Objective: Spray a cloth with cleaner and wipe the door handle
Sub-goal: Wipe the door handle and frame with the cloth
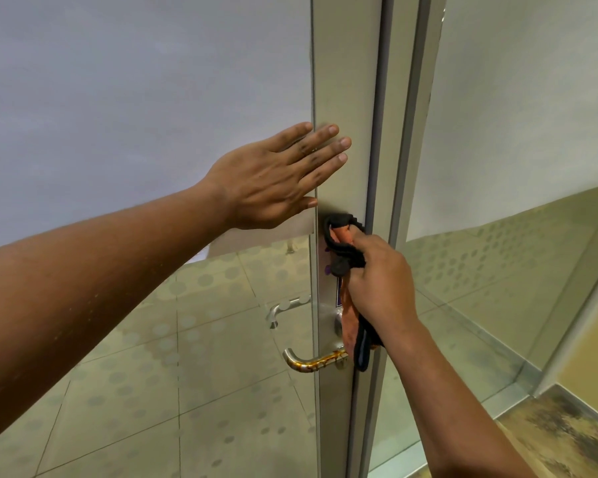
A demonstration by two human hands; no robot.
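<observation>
Pressing flat against the door, the left hand [273, 177] has its fingers spread and straight, fingertips lying on the metal door frame [346, 81] at the right edge of the frosted glass panel [135, 98], the forearm stretched in from the lower left; it grips nothing. The right hand [377, 281] comes up from the lower right, wrist bent, fist clenched around a cloth [346, 250] (orange with a dark border). The bunched upper end of the cloth lies against the frame just below the left thumb, while its loose tail hangs down past the wrist. The door handle [311, 362] juts leftward from the frame below the fist, its base touched by the hanging cloth.
</observation>
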